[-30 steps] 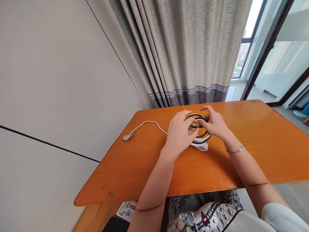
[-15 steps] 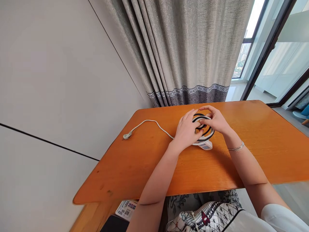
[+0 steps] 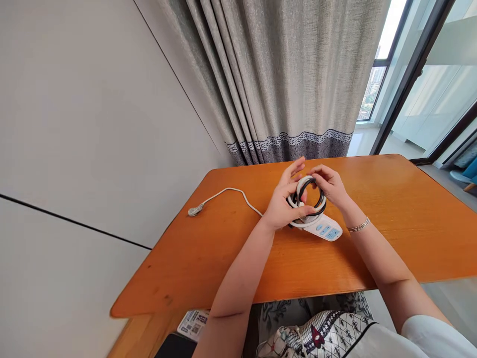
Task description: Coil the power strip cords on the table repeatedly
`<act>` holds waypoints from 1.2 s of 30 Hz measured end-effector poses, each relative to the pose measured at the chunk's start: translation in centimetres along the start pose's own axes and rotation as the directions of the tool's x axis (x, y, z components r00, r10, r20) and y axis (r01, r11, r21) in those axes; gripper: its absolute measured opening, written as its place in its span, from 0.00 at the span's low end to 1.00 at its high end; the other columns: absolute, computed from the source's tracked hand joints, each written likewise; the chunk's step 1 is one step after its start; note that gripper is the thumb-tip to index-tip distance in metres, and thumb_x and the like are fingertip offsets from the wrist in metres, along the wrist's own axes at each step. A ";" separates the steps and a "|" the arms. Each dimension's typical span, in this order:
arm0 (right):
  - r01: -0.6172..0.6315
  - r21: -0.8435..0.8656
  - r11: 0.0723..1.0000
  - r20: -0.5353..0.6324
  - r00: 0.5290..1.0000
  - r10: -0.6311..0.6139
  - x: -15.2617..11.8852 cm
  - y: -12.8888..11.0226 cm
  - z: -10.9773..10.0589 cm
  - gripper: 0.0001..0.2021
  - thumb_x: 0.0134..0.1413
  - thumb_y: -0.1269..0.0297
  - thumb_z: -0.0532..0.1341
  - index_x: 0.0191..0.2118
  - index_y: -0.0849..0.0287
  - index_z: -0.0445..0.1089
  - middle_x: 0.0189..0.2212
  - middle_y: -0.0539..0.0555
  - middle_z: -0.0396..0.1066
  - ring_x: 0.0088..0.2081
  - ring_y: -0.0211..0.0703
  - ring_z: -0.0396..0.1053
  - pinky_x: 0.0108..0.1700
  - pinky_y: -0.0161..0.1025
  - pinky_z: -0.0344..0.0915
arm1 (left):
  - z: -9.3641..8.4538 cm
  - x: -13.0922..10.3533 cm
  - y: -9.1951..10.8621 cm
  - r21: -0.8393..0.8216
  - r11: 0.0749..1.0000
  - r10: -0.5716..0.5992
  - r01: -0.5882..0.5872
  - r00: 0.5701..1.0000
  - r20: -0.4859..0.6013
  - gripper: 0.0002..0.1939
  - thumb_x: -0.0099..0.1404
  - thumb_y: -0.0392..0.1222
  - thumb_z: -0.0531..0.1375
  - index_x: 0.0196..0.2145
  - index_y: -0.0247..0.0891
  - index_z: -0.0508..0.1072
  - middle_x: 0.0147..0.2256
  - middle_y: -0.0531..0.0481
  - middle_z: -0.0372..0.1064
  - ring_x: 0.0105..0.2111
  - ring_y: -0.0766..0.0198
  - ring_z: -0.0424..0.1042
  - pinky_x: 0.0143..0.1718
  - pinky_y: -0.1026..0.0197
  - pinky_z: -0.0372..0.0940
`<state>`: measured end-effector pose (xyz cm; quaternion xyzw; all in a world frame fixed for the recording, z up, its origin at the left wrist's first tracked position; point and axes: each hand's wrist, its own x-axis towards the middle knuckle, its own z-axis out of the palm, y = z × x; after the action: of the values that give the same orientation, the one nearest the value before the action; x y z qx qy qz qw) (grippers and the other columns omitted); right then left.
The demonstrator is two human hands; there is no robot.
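A coil of black and white cable [image 3: 322, 203] is held over the orange-brown table [image 3: 208, 248]. My left hand [image 3: 285, 201] grips the coil's left side, thumb across its lower front and some fingers raised behind. On the coil's upper right, my right hand [image 3: 330, 184] is closed with thumb and fingers pinching the cable. A white power strip [image 3: 328, 228] with blue socket faces lies under and to the right of the coil, partly hidden by it. From there a white cord [image 3: 244, 195] runs left to a plug [image 3: 195, 211] on the table.
A grey curtain [image 3: 298, 74] hangs behind the table's far edge, and a pale wall [image 3: 74, 124] borders the left side. Below the near edge are a printed white box [image 3: 193, 324] and a dark object [image 3: 177, 346]. Glass doors stand at the right.
The coil has tilted more upright and shifted slightly left. More of the power strip shows, reaching further right. My left fingers have lifted and spread, and my right hand has closed on the coil's top.
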<state>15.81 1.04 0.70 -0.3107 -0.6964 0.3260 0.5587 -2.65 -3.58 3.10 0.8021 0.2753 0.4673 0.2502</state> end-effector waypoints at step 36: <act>0.014 -0.477 0.879 -0.261 0.952 -0.157 -1.9 -4.1 0.1 0.18 0.58 0.51 0.61 0.22 0.54 0.65 0.21 0.51 0.72 0.24 0.41 0.69 0.31 0.38 0.65 | -0.7 0.1 -1.0 -0.245 0.944 -0.177 0.222 0.965 0.191 0.51 0.40 0.65 0.74 0.58 0.38 0.74 0.57 0.36 0.72 0.58 0.41 0.71 0.59 0.47 0.66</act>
<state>15.77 -2.91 2.89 -0.4499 -0.6775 0.0728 0.5773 -3.42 -2.66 2.84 0.7656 0.2686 0.4034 0.4232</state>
